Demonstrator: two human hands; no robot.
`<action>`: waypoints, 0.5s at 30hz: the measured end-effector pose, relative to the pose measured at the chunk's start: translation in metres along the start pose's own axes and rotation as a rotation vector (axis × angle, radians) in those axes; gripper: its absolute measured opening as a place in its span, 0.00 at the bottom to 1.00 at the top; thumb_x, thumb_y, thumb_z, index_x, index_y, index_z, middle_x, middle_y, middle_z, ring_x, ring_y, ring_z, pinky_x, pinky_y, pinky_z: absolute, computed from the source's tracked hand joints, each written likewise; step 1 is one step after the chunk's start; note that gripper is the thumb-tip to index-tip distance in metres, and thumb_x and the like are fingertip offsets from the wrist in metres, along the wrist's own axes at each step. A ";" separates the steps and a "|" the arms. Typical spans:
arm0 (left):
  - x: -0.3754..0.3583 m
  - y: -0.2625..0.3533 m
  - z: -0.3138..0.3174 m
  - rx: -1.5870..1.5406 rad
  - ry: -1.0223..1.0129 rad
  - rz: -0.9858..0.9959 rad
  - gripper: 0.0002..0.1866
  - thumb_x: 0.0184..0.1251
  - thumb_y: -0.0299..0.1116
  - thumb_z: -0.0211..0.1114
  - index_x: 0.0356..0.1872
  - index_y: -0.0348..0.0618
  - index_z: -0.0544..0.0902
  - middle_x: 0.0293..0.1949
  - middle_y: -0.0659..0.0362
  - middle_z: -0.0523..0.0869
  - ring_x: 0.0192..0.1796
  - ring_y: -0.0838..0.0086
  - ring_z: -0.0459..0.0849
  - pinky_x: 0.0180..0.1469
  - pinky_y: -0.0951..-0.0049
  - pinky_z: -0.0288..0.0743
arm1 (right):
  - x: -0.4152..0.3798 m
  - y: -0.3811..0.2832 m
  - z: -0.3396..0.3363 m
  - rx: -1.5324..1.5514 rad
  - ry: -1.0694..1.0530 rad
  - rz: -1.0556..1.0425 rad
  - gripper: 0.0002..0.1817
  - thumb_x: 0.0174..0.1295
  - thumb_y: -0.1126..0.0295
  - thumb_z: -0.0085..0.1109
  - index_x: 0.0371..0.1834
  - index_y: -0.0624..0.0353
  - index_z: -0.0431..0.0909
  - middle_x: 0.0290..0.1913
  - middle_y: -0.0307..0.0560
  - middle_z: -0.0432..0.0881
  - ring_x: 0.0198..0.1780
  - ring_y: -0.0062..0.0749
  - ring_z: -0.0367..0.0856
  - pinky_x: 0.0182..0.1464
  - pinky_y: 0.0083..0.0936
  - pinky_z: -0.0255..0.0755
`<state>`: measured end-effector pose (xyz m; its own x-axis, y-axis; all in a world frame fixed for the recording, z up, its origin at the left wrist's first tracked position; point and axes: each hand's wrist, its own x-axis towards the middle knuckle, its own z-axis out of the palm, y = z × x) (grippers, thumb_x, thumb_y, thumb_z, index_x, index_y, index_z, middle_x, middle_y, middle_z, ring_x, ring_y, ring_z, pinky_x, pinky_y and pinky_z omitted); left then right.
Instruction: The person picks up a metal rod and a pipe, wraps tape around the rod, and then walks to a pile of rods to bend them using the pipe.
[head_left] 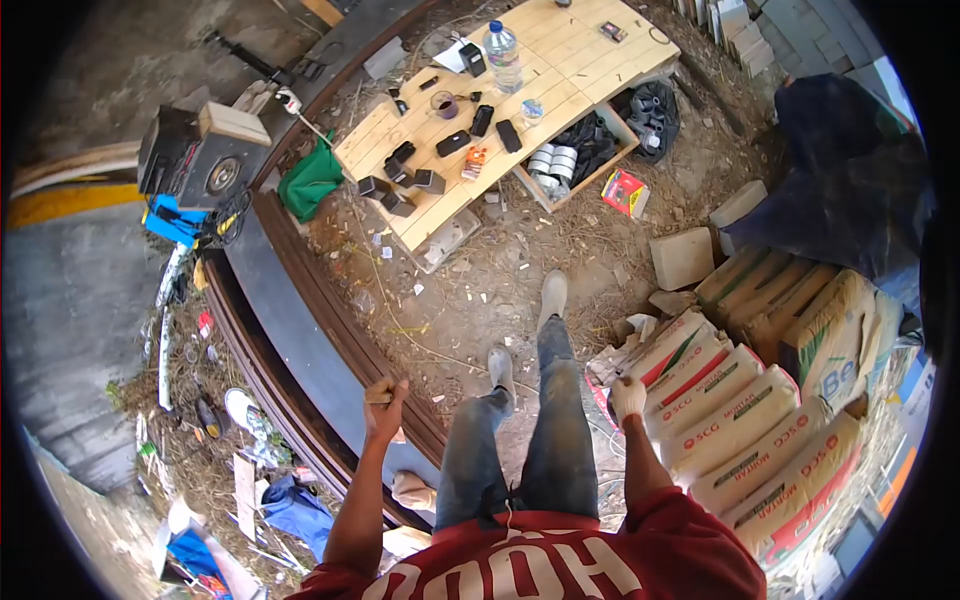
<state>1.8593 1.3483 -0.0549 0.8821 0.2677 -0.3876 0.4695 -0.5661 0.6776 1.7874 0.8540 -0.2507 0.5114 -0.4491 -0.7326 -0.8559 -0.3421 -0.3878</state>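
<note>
My left hand (384,405), bare, is raised beside the long brown steel beams (325,295) with its fingers curled closed. What it holds, if anything, I cannot make out. On the other side, my right hand (628,397) wears a whitish glove and looks curled, its fingertips mostly hidden. It overlaps the near end of a row of SCG mortar bags (712,420) in this view. Between the hands, my legs stand on littered dirt, one dusty shoe (553,295) ahead of the other (501,368).
Ahead is a low wooden table (560,50) with a water bottle (503,62), a cup (444,103) and several black battery-like blocks (453,143). A crate (618,128) sits at its side. Concrete blocks (682,258) stand right; an old speaker (222,172) and scattered rubbish lie left.
</note>
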 end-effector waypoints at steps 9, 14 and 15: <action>0.204 0.055 0.173 -0.142 -0.171 0.096 0.17 0.73 0.34 0.66 0.25 0.38 0.74 0.22 0.68 0.68 0.29 0.83 0.64 0.31 0.74 0.61 | 0.271 -0.275 0.092 -0.402 0.121 -1.062 0.05 0.61 0.70 0.55 0.38 0.56 0.79 0.36 0.53 0.81 0.41 0.54 0.82 0.45 0.49 0.75; 0.273 0.013 0.269 -0.292 -0.279 0.196 0.15 0.73 0.32 0.67 0.26 0.38 0.76 0.23 0.67 0.71 0.30 0.83 0.66 0.32 0.76 0.63 | 0.396 -0.373 0.165 -0.542 0.034 -1.475 0.11 0.65 0.63 0.55 0.40 0.58 0.81 0.42 0.55 0.84 0.44 0.53 0.84 0.47 0.46 0.78; 0.286 0.006 0.283 -0.295 -0.262 0.220 0.15 0.73 0.32 0.67 0.26 0.38 0.76 0.23 0.67 0.71 0.30 0.83 0.66 0.32 0.76 0.63 | 0.419 -0.386 0.178 -0.664 0.013 -1.510 0.12 0.64 0.63 0.54 0.44 0.57 0.82 0.46 0.54 0.85 0.45 0.53 0.85 0.48 0.45 0.79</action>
<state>2.1036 1.2010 -0.3383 0.9406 -0.0621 -0.3338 0.2962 -0.3307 0.8960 2.3181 0.9445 -0.5075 0.8034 0.5916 0.0669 0.5633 -0.7190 -0.4071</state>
